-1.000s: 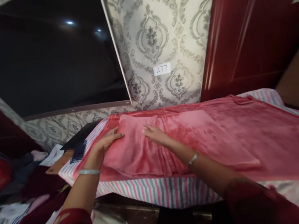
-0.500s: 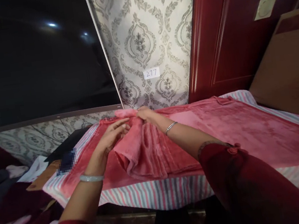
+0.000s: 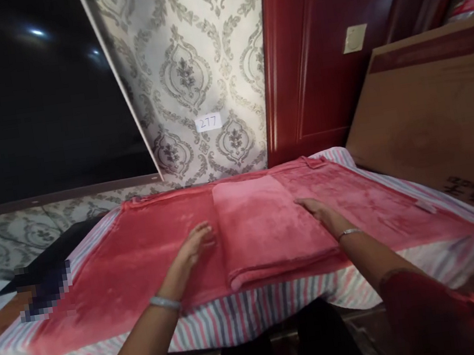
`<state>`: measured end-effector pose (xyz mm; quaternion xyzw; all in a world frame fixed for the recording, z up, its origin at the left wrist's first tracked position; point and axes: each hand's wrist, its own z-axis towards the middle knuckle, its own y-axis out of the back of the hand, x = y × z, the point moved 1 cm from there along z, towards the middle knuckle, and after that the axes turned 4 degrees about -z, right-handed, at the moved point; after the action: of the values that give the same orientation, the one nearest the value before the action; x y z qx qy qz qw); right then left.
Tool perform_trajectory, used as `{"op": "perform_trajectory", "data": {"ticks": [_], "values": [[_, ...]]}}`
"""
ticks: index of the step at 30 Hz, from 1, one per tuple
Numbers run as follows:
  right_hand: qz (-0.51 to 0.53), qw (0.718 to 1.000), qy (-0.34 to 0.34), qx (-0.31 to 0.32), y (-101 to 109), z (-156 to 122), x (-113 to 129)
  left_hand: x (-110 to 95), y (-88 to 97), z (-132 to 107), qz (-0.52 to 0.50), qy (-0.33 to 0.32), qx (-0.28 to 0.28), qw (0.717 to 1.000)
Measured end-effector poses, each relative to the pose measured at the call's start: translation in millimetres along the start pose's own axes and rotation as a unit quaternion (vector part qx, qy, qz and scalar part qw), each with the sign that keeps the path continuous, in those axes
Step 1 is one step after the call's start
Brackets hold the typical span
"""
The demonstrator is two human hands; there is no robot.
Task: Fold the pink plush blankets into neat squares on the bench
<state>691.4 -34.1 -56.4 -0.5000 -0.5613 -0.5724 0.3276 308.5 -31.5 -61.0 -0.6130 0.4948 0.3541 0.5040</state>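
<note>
Left hand (image 3: 193, 249), head view: fingers extended and close together, palm turned inward, gripping nothing; it is just beside the left edge of the fold, and whether it touches the pile beneath I cannot tell.
Right hand (image 3: 320, 213): loosely open, nothing pinched, fingertips at the right edge of the fold, seemingly in contact.
Folded pink cloth (image 3: 265, 220): between the two hands, flat on a red fleece spread (image 3: 153, 242), which lies over a striped cover (image 3: 256, 313).
Squaring the sides: probably best done with both palms pressing lightly inward together, so neither side buckles.
Smoothing the top: long, flat strokes outward from the middle should suit this soft pile better than pinching, which could drag the upper layer askew.
Near edge: layers show there, puffed and rounded at the left corner; that corner likely needs a gentle press.
Surface: plush, pale pink toward the far end, deeper rose in blotches nearer, with slight ripples.
Outline: roughly rectangular, the near edge slanting a little.
</note>
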Motion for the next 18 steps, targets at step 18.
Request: {"op": "perform_trajectory", "data": {"ticks": [18], "values": [[0.111, 0.993, 0.036, -0.025, 1, 47, -14, 33, -38.1, -3, -0.019, 0.039, 0.051, 0.998]]}}
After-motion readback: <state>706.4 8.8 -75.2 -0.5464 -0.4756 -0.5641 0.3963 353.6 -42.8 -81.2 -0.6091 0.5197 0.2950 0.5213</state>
